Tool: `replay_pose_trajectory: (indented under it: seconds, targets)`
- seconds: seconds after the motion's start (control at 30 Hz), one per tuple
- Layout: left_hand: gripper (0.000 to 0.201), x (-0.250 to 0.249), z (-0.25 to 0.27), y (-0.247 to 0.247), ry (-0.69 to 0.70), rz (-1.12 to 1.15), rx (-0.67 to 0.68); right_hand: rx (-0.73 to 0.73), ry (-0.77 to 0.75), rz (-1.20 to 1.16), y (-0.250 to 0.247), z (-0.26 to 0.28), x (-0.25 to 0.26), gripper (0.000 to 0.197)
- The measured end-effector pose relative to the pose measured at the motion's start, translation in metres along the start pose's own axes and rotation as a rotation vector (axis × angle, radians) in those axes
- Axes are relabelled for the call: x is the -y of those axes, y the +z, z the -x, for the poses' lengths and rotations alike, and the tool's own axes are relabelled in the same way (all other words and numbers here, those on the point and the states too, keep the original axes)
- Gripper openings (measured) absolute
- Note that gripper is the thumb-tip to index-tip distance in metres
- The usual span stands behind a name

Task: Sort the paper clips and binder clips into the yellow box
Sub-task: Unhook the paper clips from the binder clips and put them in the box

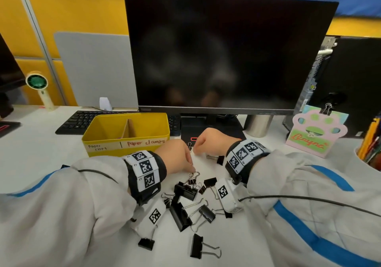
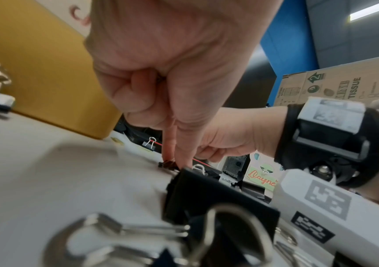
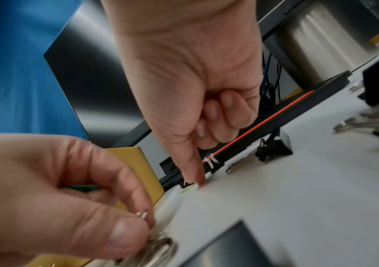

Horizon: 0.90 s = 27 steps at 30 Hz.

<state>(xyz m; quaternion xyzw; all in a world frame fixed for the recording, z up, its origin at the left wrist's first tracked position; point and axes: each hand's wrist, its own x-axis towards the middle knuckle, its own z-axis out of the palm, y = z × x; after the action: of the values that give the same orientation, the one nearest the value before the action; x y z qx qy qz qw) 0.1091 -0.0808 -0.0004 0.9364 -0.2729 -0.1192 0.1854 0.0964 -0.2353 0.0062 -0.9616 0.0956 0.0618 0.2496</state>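
The yellow box (image 1: 125, 153) stands left of centre, split by a cardboard divider and labelled "paper clips" and "paper clamps". Several black binder clips (image 1: 185, 194) lie scattered on the white desk between my forearms. My left hand (image 1: 192, 170) reaches down at the top of the pile and pinches the wire handle of a small dark binder clip (image 2: 167, 164) that rests on the desk. My right hand (image 1: 194, 148) is just beyond it. Its thumb and forefinger (image 3: 196, 182) meet at the desk on a tiny clip (image 3: 186, 184), and the other fingers are curled in.
A dark monitor (image 1: 226, 50) and its base (image 1: 206, 126) stand right behind the hands. A keyboard (image 1: 82, 120) lies behind the box. A metal cup (image 1: 258, 124), a paw-shaped card (image 1: 317, 136) and a pencil holder (image 1: 369, 143) are at the right, a small fan (image 1: 37, 83) far left.
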Motion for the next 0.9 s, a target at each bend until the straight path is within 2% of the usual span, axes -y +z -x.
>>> replay_pose_trajectory:
  seconds: [0.07, 0.13, 0.2, 0.23, 0.33, 0.43, 0.63, 0.77, 0.9]
  targets:
    - [0.024, 0.004, 0.002, -0.001, -0.049, -0.067, 0.032, 0.0, 0.059, 0.071, 0.002, -0.004, 0.0, 0.024]
    - [0.019, 0.008, 0.004, -0.004, -0.078, -0.19, 0.047, -0.023, 0.075, 0.103, 0.001, -0.004, 0.0, 0.023]
    - [0.013, 0.01, 0.007, -0.007, -0.085, -0.278, 0.037, -0.059, 0.02, 0.06, 0.001, -0.003, 0.002, 0.009]
    - [0.014, 0.01, 0.008, -0.008, -0.069, -0.308, 0.033, -0.056, -0.024, 0.021, 0.001, -0.002, 0.003, 0.008]
    - [0.037, 0.01, 0.005, -0.009, -0.038, -0.392, 0.069, -0.012, -0.079, 0.025, 0.005, -0.001, 0.008, 0.026]
    - [0.042, 0.01, 0.004, -0.008, -0.037, -0.457, 0.129, 0.014, -0.065, 0.092, 0.007, -0.001, 0.009, 0.028]
    - [0.036, 0.015, 0.006, -0.01, 0.033, -0.276, 0.12, -0.024, -0.076, 0.041, 0.007, 0.001, 0.004, 0.018]
    - [0.027, 0.018, 0.003, -0.008, 0.018, -0.083, 0.0, 0.012, -0.106, 0.046, 0.007, 0.005, 0.0, 0.024]
    - [0.045, 0.019, -0.002, -0.006, -0.076, -0.132, -0.06, 0.0, -0.11, 0.0, 0.008, 0.007, -0.003, 0.016]
